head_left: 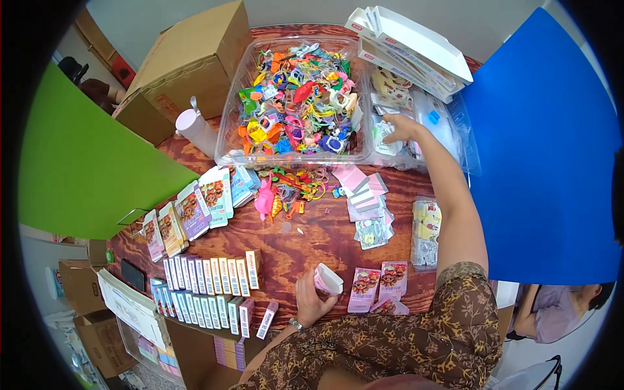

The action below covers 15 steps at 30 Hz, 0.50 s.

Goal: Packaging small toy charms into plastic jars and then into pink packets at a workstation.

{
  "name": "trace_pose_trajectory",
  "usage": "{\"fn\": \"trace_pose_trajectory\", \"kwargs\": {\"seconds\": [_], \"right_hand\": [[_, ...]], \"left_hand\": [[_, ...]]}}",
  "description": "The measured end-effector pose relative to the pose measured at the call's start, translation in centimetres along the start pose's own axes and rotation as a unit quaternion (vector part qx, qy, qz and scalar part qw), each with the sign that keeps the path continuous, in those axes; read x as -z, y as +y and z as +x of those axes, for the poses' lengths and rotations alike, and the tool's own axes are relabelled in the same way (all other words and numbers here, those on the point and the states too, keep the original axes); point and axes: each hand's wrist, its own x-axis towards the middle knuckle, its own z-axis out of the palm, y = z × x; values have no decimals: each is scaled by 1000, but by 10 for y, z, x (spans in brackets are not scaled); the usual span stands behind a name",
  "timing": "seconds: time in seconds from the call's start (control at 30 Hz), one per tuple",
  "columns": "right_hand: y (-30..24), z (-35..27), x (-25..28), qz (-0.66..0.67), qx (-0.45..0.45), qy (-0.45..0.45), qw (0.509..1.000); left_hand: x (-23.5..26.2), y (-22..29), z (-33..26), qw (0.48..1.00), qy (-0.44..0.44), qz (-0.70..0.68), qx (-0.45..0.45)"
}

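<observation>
The left hand (pixel 311 296), low in the frame's centre, closes around a small open pink-and-white carton (pixel 327 280), mouth tilted up; holding it level would keep it ready for filling. The right hand (pixel 398 127) reaches to the upper right into a clear bin (pixel 455 123) of packets, fingers curled on one, though the grip is unclear. Rows of finished cartons (pixel 208 276), a toy heap (pixel 289 188) and leaflets (pixel 365 198) crowd between.

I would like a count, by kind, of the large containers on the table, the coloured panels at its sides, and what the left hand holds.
Clear plastic bins: 2
Brown cardboard box on the table: 1
Coloured panels, green and blue: 2
Small box in the left hand: 1
Total: 6
</observation>
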Motion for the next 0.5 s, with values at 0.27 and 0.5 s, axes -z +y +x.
{"fn": "trace_pose_trajectory", "kwargs": {"seconds": [0.27, 0.5], "right_hand": [[-8, -43, 8, 183, 74, 69, 978], [-26, -66, 18, 407, 104, 232, 877]], "left_hand": [[1, 0, 0, 1000, 1, -2, -1], [-3, 0, -5, 1000, 7, 0, -2]]}}
